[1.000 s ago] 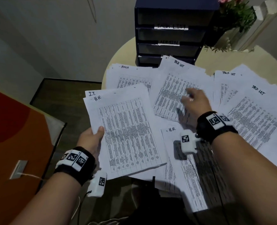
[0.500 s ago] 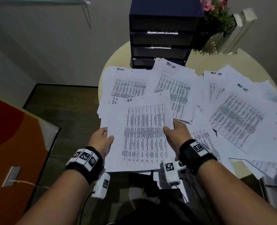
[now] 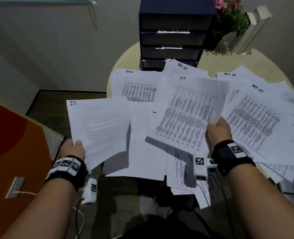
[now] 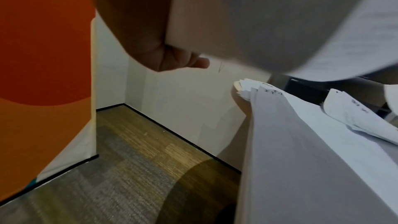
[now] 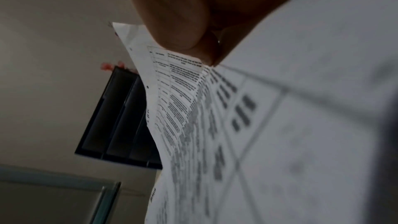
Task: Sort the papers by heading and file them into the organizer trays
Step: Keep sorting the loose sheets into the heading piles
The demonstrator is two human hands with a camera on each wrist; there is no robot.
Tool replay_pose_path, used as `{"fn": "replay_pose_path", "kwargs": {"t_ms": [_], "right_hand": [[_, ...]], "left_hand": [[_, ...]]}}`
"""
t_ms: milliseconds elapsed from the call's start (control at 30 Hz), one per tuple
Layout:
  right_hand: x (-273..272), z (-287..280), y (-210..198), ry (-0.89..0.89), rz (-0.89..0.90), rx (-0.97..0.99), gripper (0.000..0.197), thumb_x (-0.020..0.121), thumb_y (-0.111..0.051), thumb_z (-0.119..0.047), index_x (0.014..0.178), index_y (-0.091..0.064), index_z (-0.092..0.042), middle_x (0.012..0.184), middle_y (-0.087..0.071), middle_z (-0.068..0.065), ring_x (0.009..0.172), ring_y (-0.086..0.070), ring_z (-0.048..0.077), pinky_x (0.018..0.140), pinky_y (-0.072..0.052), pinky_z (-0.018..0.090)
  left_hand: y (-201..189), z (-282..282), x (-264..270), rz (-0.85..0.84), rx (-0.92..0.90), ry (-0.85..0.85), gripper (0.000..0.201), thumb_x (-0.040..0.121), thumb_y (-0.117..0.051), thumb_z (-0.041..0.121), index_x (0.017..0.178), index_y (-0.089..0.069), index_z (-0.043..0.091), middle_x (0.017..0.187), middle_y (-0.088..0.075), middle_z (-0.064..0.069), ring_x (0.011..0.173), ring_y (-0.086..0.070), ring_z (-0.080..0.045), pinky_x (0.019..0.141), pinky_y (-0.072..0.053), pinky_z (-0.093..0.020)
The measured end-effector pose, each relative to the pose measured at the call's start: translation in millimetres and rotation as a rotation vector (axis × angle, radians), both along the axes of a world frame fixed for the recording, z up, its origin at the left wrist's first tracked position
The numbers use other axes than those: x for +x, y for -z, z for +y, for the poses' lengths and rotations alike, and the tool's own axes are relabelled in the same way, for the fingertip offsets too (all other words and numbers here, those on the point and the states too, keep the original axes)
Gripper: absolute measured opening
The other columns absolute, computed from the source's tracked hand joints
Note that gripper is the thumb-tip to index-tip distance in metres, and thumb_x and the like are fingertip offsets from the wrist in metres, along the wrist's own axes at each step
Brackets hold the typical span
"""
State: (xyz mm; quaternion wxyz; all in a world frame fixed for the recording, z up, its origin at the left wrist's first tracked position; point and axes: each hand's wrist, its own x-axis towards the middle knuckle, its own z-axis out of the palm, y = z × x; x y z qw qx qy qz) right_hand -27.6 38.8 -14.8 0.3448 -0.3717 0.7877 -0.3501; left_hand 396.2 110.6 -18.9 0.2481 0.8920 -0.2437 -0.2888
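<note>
holding the i.t. sheet (image 3: 98, 125) in the left hand (image 3: 73, 149) and a table sheet (image 3: 191, 114) in the right hand (image 3: 218, 130) over the paper-strewn bench (image 3: 210, 64), read each heading before filing into the organizer (image 3: 173, 37).

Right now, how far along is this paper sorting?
Early on. No paper shows in the organizer slots that are visible. In hand: the left hand holds a sheet headed I.T., the right hand a printed table sheet. Left: the many loose papers spread over the table, headed ADMIN and TASK LIST.
</note>
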Motion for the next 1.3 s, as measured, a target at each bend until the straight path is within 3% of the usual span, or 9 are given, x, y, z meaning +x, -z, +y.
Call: {"fn": "replay_pose_path", "kwargs": {"t_ms": [367, 467, 533, 600, 667, 767, 1000, 1133, 1300], "right_hand": [[-74, -37, -6, 0.213, -0.038, -0.100, 0.041, 0.079, -0.059, -0.030, 0.116, -0.046, -0.020, 0.112, -0.053, 0.007, 0.100, -0.059, 0.027, 0.095, -0.052, 0.051], [-82, -40, -39, 0.250, -0.047, -0.105, 0.040, 0.083, -0.057, -0.026, 0.120, -0.045, -0.014, 0.109, -0.047, 0.007, 0.093, -0.061, 0.025, 0.085, -0.055, 0.034], [-86, -33, -52, 0.161, 0.036, -0.069, 0.012, 0.093, -0.051, -0.012, 0.104, -0.047, -0.014, 0.088, -0.046, 0.009, 0.063, -0.057, 0.010, 0.058, -0.051, 0.015], [-89, -21, -52, -0.004, 0.156, -0.016, 0.014, 0.094, -0.049, -0.005, 0.091, -0.045, -0.018, 0.079, -0.045, 0.010, 0.054, -0.054, 0.011, 0.057, -0.046, 0.023], [-90, -4, -41, -0.170, 0.243, 0.060, 0.019, 0.094, -0.051, -0.003, 0.109, -0.053, -0.015, 0.090, -0.057, 0.010, 0.081, -0.059, 0.021, 0.074, -0.047, 0.032], [-87, 29, -15, -0.290, 0.288, 0.177, 0.027, 0.095, -0.052, -0.002, 0.116, -0.053, -0.020, 0.096, -0.060, 0.010, 0.086, -0.056, 0.026, 0.069, -0.042, 0.031], [-91, 67, 24, -0.371, 0.607, 0.271, 0.012, 0.091, -0.060, -0.011, 0.083, -0.051, -0.013, 0.082, -0.051, 0.011, 0.085, -0.055, 0.036, 0.065, -0.037, 0.036], [-91, 72, 31, -0.341, 0.660, 0.388, 0.023, 0.092, -0.063, -0.026, 0.106, -0.061, -0.007, 0.126, -0.043, 0.015, 0.117, -0.042, 0.039, 0.093, -0.042, 0.043], [-84, 77, 38, -0.314, 0.578, 0.330, 0.023, 0.092, -0.061, -0.022, 0.107, -0.058, -0.004, 0.121, -0.040, 0.017, 0.101, -0.051, 0.037, 0.091, -0.047, 0.042]], "left_hand": [[8, -21, -61, 0.138, -0.053, 0.221, 0.028, 0.096, -0.052, 0.011, 0.124, -0.056, 0.012, 0.111, -0.066, -0.012, 0.102, -0.063, -0.035, 0.091, -0.051, -0.045], [18, -26, -72, 0.120, -0.025, 0.257, 0.030, 0.096, -0.053, 0.013, 0.126, -0.055, 0.011, 0.117, -0.065, -0.012, 0.107, -0.061, -0.035, 0.092, -0.050, -0.043], [22, -27, -77, 0.066, 0.009, 0.305, 0.038, 0.091, -0.058, 0.013, 0.129, -0.054, 0.017, 0.125, -0.062, -0.010, 0.114, -0.058, -0.036, 0.099, -0.048, -0.047], [30, -30, -76, 0.030, 0.048, 0.328, 0.051, 0.086, -0.062, 0.009, 0.132, -0.049, 0.026, 0.130, -0.055, -0.012, 0.113, -0.057, -0.037, 0.100, -0.048, -0.049], [33, -31, -76, 0.096, 0.072, 0.328, 0.067, 0.084, -0.061, 0.000, 0.138, -0.040, 0.033, 0.135, -0.047, -0.014, 0.110, -0.057, -0.036, 0.099, -0.049, -0.050], [35, -32, -73, 0.094, 0.104, 0.410, 0.076, 0.087, -0.053, -0.010, 0.149, -0.031, 0.029, 0.145, -0.042, -0.015, 0.121, -0.053, -0.037, 0.099, -0.048, -0.045], [57, -39, -53, 0.115, 0.072, 0.447, 0.100, 0.075, -0.042, -0.022, 0.142, -0.028, 0.050, 0.154, -0.036, -0.002, 0.132, -0.047, -0.037, 0.092, -0.051, -0.058], [47, -37, -65, 0.102, 0.046, 0.446, 0.084, 0.081, -0.042, -0.024, 0.150, -0.035, 0.025, 0.155, -0.036, -0.008, 0.140, -0.038, -0.032, 0.105, -0.044, -0.049], [44, -37, -72, 0.017, 0.046, 0.450, 0.072, 0.086, -0.042, -0.019, 0.149, -0.038, 0.016, 0.153, -0.039, -0.013, 0.139, -0.039, -0.033, 0.110, -0.039, -0.042]]}}
